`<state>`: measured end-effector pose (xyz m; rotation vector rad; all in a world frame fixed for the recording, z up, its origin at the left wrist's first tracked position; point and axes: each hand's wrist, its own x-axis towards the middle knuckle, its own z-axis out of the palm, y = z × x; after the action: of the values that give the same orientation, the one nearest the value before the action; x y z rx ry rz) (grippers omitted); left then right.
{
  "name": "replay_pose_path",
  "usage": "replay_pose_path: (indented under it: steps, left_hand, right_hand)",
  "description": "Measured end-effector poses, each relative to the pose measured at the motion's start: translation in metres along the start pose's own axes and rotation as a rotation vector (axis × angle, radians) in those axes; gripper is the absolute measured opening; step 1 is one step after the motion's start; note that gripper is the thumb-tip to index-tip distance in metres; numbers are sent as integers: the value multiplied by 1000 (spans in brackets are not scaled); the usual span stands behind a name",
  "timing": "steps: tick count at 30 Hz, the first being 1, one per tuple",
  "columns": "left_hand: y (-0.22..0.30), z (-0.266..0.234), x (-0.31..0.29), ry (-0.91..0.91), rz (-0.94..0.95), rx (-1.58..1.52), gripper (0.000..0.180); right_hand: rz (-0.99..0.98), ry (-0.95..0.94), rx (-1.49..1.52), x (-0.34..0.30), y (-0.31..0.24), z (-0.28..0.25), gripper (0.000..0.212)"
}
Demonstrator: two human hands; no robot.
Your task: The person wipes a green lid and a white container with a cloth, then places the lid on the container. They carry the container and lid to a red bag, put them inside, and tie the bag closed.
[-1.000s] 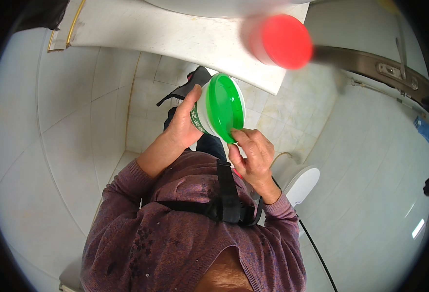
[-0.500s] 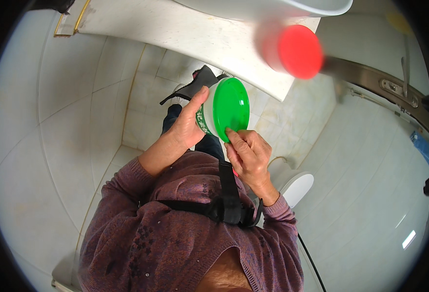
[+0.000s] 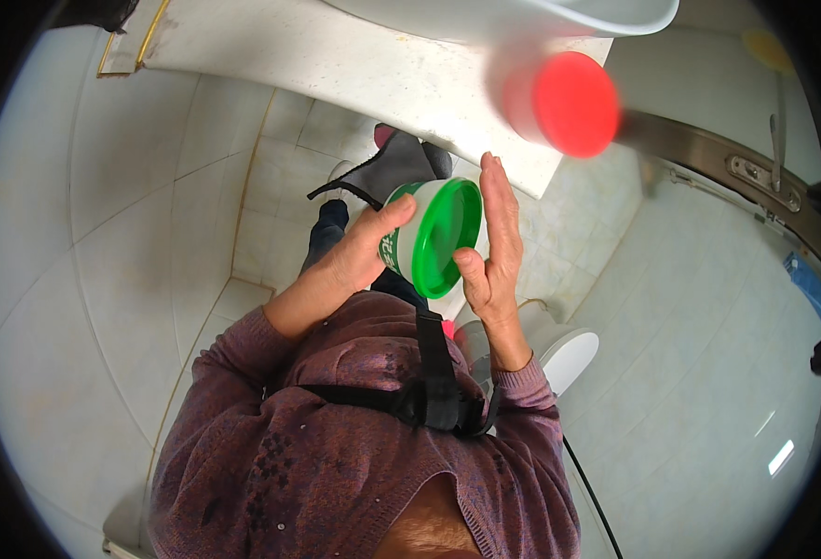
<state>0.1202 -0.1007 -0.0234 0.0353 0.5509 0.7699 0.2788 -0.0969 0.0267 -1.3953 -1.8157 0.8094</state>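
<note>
Working the green lid (image 3: 448,238) mid-frame, looks like, with left hand (image 3: 362,253) clamped around the white tub (image 3: 414,222), right hand (image 3: 498,256) spread open beside it, so next move probably needs steady support.

Left hand (image 3: 364,250) seemingly curled, right hand (image 3: 504,253) flat, pointing forward

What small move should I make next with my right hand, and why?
Probably press your open right hand flat against the green lid: its palm faces the lid, which covers the white tub, and your left hand grips that tub from the other side. Whether the lid is fully seated isn't clear.
</note>
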Motion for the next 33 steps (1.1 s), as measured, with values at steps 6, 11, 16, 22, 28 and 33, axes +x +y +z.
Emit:
replay_pose_path:
  steps: [6, 11, 16, 22, 28, 33]
  left_hand:
    - [-2, 9, -7, 117, -22, 113, 54]
    - [-4, 9, -6, 141, 30, 188, 55]
    - [-9, 1, 0, 125, -27, 45, 50]
    - [-7, -12, 1, -88, -90, -150, 50]
    - [-8, -17, 1, -77, -103, -255, 47]
    - [-18, -21, 5, 126, -139, -251, 43]
  right_hand:
    - [16, -5, 23, -5, 13, 24, 78]
    - [25, -29, 59, -6, 18, 28, 73]
    - [90, -109, 115, -1, 18, 23, 68]
    - [455, 37, 433, -14, 27, -2, 59]
    - [828, 169, 584, -33, 30, -1, 42]
    - [538, 66, 354, -35, 28, 6, 32]
